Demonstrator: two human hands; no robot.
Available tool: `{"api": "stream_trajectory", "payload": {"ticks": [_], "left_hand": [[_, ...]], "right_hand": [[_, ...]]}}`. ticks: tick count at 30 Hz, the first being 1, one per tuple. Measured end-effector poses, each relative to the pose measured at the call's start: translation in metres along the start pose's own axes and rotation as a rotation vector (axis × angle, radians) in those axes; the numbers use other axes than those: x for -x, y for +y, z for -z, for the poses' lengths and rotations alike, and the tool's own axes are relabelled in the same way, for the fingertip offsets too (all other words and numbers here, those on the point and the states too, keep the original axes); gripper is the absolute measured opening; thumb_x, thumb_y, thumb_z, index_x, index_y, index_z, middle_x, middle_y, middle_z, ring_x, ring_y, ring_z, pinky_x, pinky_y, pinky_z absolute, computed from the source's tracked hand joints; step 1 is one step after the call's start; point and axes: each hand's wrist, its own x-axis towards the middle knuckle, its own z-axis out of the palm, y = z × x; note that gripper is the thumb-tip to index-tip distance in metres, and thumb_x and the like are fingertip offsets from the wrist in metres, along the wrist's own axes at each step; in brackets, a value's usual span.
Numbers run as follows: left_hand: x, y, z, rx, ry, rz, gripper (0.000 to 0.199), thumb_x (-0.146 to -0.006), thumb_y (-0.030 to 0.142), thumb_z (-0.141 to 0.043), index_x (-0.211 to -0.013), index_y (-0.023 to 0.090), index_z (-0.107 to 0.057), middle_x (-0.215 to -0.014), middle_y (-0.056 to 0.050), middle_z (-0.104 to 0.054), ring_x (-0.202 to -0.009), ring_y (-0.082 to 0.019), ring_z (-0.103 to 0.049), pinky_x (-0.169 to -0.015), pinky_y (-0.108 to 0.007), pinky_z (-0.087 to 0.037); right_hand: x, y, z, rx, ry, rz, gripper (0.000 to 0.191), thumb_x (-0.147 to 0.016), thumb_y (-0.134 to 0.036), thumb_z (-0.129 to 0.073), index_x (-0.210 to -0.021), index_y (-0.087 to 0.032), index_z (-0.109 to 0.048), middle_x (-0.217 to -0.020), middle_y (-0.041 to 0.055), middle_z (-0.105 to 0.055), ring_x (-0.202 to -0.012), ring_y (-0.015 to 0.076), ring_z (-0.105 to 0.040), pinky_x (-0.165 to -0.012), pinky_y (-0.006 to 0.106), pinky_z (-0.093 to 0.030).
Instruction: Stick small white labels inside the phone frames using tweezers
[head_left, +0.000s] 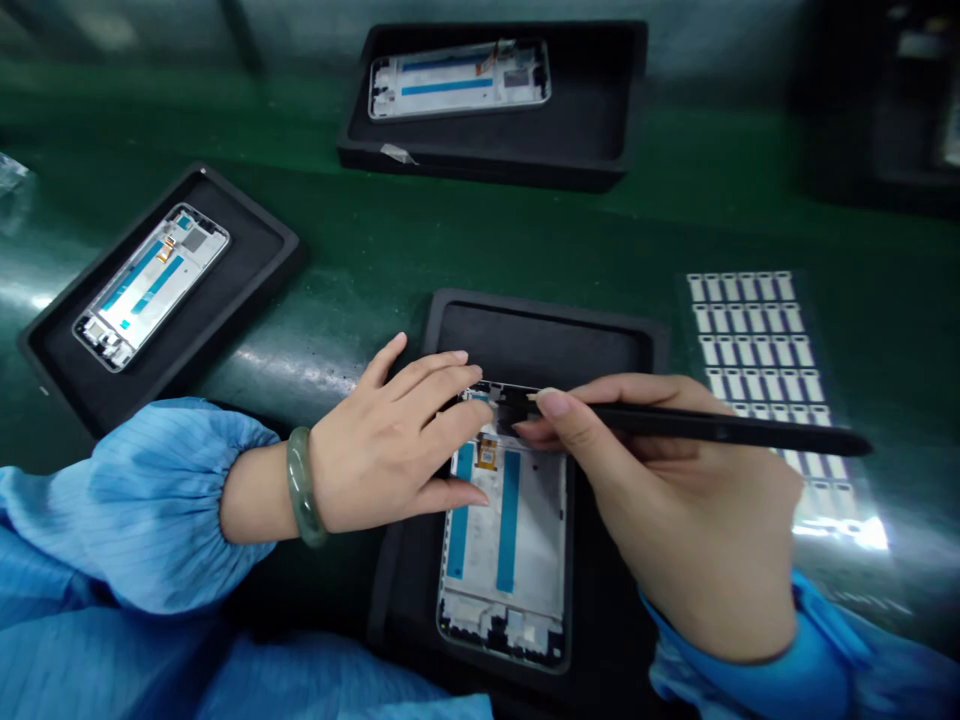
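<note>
Thumb and fingers of the right hand (697, 520) pinch a slim black tool (720, 428) near its working end, its long shank reaching back over the palm toward the person's right. From that grip the tool points leftward to the far end of a phone frame (481, 550), and its long axis lies across the frame's, which runs almost straight away from the person. That crossing is the relation to watch: the frame extends from the right fingertips toward the left and back toward the body, so the tool's end meets only its far portion. Whether the tip touches is hidden among the fingers. The left hand (390, 450) comes in from the opposite side, fingers spread and thumb apart, over the frame's far left part; both hands are close to that end, neither clearly nearer. Just on the near side of the tool is a gold flex connector (487, 456), with two blue strips beyond it toward the body. The frame lies in a black tray (544, 309) on the green worktop (337, 260). Right of the tray is a sheet of small pale pieces (750, 352), partly behind the right hand.
</note>
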Motion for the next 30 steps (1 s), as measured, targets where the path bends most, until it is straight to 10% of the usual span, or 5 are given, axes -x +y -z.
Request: {"api": "stream_trajectory", "payload": {"ticks": [14,21,30], "left_hand": [[-0.003,0.003,0.003,-0.101,-0.024,-0.038,0.042,-0.095,0.041,-0.048,-0.127,0.013,-0.054,-0.131,-0.018,-0.056,-0.131,-0.033,-0.045,-0.109,-0.064,-0.028],[0.0,0.001,-0.003,-0.054,-0.013,-0.013,0.048,-0.096,0.049,-0.044,-0.131,0.017,-0.05,-0.132,-0.016,-0.054,-0.133,-0.031,-0.042,-0.109,-0.064,-0.026],[0.0,0.002,-0.003,-0.061,-0.032,0.0,0.052,-0.096,0.05,-0.042,-0.135,0.016,-0.047,-0.134,-0.016,-0.053,-0.135,-0.031,-0.04,-0.111,-0.063,-0.023]], "right_hand": [[-0.011,0.002,0.004,0.005,0.148,0.197,0.019,-0.077,-0.036,-0.075,-0.083,-0.022,-0.064,-0.081,0.0005,-0.071,-0.07,0.0185,-0.072,-0.065,0.032,-0.061],[-0.025,0.007,-0.001,-0.219,-0.085,0.118,0.014,-0.08,-0.032,-0.073,-0.085,-0.028,-0.061,-0.086,-0.0026,-0.071,-0.075,0.0181,-0.072,-0.063,0.03,-0.062],[-0.022,0.0,-0.002,-0.038,-0.089,0.159,0.013,-0.081,-0.034,-0.07,-0.083,-0.026,-0.06,-0.081,-0.0012,-0.071,-0.07,0.0176,-0.07,-0.054,0.028,-0.056]]}}
